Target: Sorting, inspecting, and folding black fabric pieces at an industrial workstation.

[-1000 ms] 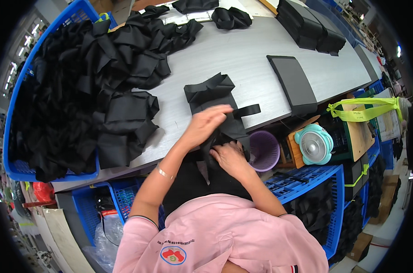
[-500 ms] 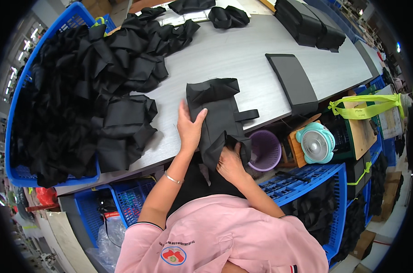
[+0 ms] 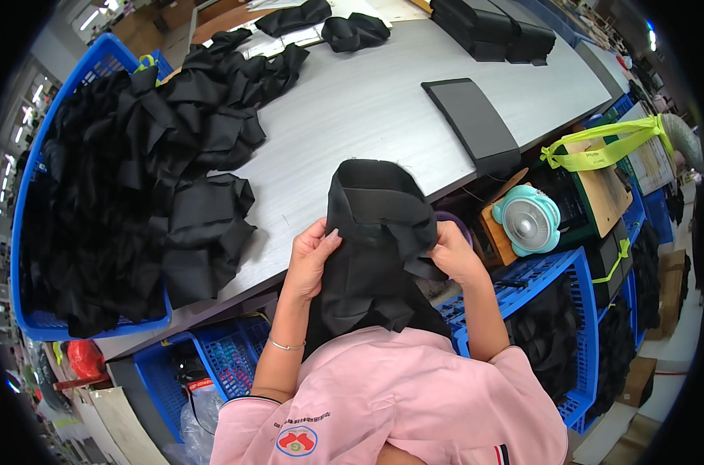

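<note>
Between my two hands hangs a black fabric bag (image 3: pixel 371 267), its wide mouth spread and pointing away from me toward the table. My left hand (image 3: pixel 311 257) pinches the bag's left edge, thumb on top. On the other side my right hand (image 3: pixel 453 252) is closed on the right edge, its fingertips partly hidden by the cloth. The lower end of the bag hangs over my lap, short of the table's front edge. A flat, folded black piece (image 3: pixel 476 124) lies on the table to the right.
A blue basket (image 3: pixel 26 256) heaped with black fabric pieces (image 3: pixel 127 201) fills the left, the heap spilling onto the grey table (image 3: pixel 352 101). Folded black stacks (image 3: pixel 491 35) lie at the far right. A turquoise fan (image 3: pixel 526 221) and blue crate (image 3: pixel 584 325) stand at my right.
The bag has come off the tabletop toward me, and its mouth has been spread. My right hand has moved up and right from its lower part to its right edge.
</note>
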The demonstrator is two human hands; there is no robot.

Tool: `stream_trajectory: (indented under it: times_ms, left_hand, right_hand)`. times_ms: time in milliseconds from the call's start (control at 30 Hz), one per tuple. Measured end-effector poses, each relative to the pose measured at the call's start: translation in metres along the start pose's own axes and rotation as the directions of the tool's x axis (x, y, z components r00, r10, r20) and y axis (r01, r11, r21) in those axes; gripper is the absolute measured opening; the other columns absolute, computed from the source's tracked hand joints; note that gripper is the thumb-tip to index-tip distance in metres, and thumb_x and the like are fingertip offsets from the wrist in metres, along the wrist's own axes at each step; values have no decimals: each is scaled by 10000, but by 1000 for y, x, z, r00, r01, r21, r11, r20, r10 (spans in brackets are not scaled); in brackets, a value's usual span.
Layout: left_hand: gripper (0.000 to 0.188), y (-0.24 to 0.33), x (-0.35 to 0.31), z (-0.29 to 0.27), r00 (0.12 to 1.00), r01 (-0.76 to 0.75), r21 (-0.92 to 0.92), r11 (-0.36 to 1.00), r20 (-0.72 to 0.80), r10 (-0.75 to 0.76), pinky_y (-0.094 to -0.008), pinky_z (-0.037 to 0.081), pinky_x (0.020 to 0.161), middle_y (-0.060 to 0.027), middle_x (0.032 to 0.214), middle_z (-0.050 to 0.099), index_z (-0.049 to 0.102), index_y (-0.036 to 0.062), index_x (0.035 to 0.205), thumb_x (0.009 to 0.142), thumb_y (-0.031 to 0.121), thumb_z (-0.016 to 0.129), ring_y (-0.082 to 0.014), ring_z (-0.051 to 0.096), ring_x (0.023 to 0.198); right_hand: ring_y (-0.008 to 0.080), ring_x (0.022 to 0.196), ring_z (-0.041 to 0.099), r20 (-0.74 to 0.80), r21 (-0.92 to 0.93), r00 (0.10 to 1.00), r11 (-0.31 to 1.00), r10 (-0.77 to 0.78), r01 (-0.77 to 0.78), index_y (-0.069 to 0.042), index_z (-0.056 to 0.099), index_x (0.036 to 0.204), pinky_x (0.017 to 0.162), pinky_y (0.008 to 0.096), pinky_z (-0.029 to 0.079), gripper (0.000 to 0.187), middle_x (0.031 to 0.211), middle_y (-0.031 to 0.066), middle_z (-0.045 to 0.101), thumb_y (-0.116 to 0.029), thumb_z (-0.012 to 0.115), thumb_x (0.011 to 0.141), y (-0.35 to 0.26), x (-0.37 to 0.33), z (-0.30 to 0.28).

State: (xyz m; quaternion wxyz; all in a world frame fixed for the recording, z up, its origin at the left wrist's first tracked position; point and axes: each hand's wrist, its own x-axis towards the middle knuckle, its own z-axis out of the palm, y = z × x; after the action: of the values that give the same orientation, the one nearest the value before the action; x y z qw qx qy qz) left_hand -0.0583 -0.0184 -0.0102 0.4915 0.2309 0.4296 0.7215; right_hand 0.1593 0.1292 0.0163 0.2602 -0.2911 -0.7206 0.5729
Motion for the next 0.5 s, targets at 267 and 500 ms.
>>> stream_trajectory:
  times_ms: [267, 500]
  left_hand:
    - [329, -14, -18, 7, 992, 123, -102, 987, -12, -125, -308, 558, 862, -83, 1093, 714, 624, -5, 1210, 893, 50, 694, -152, 680, 965]
    - [308, -27, -25, 36, 988, 151, 346, 926, -79, -131, -313, 554, 840, -83, 1051, 722, 677, -15, 1122, 824, 10, 753, -173, 685, 932]
  right_hand:
    - [97, 848, 666, 254, 599, 922, 701, 293, -388, 4, 743, 1007, 763, 240, 529, 200, 943, 26, 732, 25, 735, 809, 17, -26, 24]
    - [434, 846, 648, -309, -311, 951, 947, -18, -83, -15, 639, 938, 675, 435, 505, 343, 848, 246, 641, -269, 770, 747, -2, -29, 34]
